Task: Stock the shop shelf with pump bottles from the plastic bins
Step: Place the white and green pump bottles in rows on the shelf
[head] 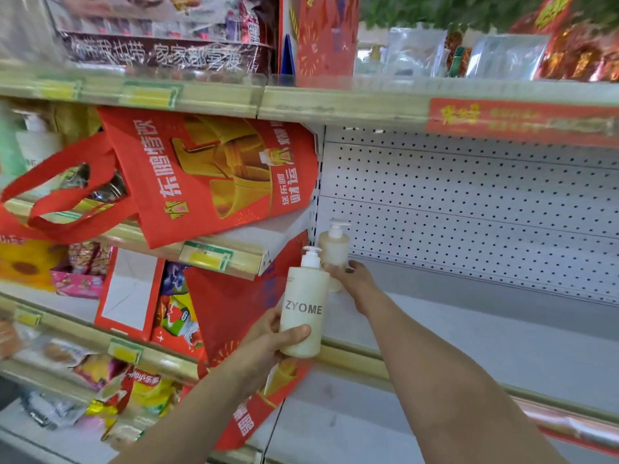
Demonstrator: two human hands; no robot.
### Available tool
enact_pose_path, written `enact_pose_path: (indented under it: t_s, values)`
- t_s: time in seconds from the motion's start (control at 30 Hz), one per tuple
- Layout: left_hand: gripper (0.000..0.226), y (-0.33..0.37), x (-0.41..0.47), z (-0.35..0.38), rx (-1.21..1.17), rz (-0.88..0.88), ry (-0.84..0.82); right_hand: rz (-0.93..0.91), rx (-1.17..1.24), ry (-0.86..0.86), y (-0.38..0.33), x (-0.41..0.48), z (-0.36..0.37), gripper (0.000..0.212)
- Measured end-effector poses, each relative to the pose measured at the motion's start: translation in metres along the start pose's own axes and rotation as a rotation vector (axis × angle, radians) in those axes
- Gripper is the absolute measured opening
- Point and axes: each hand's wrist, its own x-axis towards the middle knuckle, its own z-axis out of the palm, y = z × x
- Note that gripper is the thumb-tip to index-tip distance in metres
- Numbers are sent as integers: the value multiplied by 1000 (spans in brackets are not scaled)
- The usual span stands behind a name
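I count two pump bottles: left hand (268, 343) grips the ZYOME bottle (304, 306), right hand (353, 284) touches the rear bottle (335, 251), grip unclear.

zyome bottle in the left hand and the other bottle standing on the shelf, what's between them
Head view: only the fingers of the right hand, gripping the rear bottle low down, lie between it and the ZYOME bottle in the left hand.
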Motion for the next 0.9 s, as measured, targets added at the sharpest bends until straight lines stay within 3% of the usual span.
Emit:
enact_pose_path:
  t_s: [0.07, 0.13, 0.23, 0.4, 0.63, 0.77, 0.9]
  values:
    - [69, 3, 5, 5, -3, -5, -12, -14, -6, 96, -8, -16, -3, 96]
    - [71, 7, 11, 10, -11, -8, -28, -42, 60, 180, -18, -34, -8, 82]
    - [73, 13, 21, 22, -2, -12, -65, -52, 242, 84, -33, -67, -20, 57]
    - [68, 20, 30, 42, 25, -18, -126, -40, 159, -177, -39, -113, -40, 65]
    - [78, 12, 40, 56, 171, -32, -209, -43, 2, -133, -33, -129, -60, 48]
    - [67, 16, 53, 58, 302, -24, -236, -28, 13, -73, -31, -118, -66, 45]
    - [72, 29, 82, 58, 299, 22, -46, -28, 20, 15, -32, -92, -73, 46]
